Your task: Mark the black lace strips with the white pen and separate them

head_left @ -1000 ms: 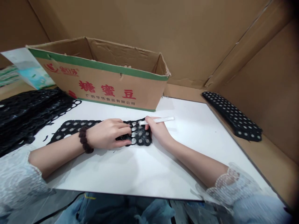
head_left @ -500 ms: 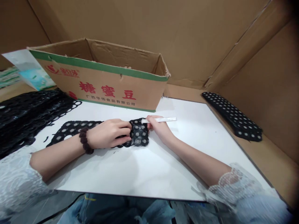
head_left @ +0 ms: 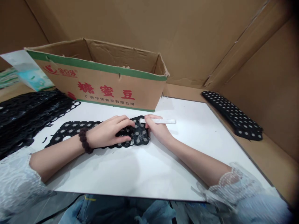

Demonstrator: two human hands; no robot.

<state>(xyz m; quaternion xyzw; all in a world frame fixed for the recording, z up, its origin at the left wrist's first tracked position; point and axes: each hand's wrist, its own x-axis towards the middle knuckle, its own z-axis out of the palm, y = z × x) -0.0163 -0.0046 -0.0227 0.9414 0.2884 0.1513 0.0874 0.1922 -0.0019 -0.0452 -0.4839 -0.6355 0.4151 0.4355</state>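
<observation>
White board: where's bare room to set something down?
Bare: the front of the white board, between the black sheet and near edge; its right side, between the right hand and spotted black strip.
Crowded: the left, with a black pile; back left, with the carton; middle, with the left hand on the sheet.

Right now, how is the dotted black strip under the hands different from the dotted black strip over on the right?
The near strip lies crosswise on the white board, but the right-side strip lies slanted on brown cardboard. The left hand covers part of the near strip, while no hand touches the right-side strip. The right-side strip also looks thicker than the near strip, perhaps stacked. Both are black with rows of pale round dots.
</observation>
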